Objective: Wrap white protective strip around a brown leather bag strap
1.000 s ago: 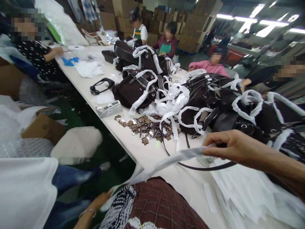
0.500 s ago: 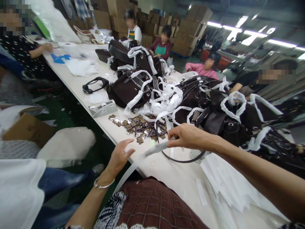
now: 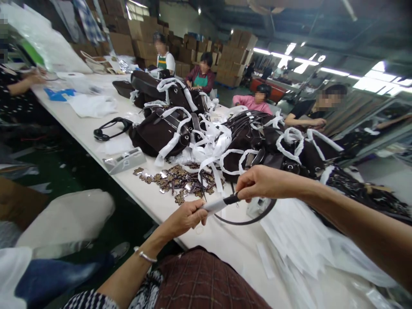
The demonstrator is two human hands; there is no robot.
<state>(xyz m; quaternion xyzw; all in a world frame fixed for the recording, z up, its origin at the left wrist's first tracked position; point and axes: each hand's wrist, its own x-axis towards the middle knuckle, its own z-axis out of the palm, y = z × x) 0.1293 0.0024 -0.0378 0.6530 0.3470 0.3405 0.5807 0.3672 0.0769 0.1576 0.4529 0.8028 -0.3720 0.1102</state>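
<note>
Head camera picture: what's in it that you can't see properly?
All in the head view:
- Both ends of the white-wrapped black strip: hidden by the bare left hand and bare right hand.
- The rest of a person's white cloth top: cut off by the left edge.
- Fine markings on the brown flower-shaped pieces: too small.

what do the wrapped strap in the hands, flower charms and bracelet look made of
Strap: probably leather or imitation leather, smooth and dark at its bare end; its white wrap looks like matt paper or thin foam. Flower charms: perhaps metal or plastic, patterned, with bright glints. Bracelet: likely polished metal, silvery and shiny.
</note>
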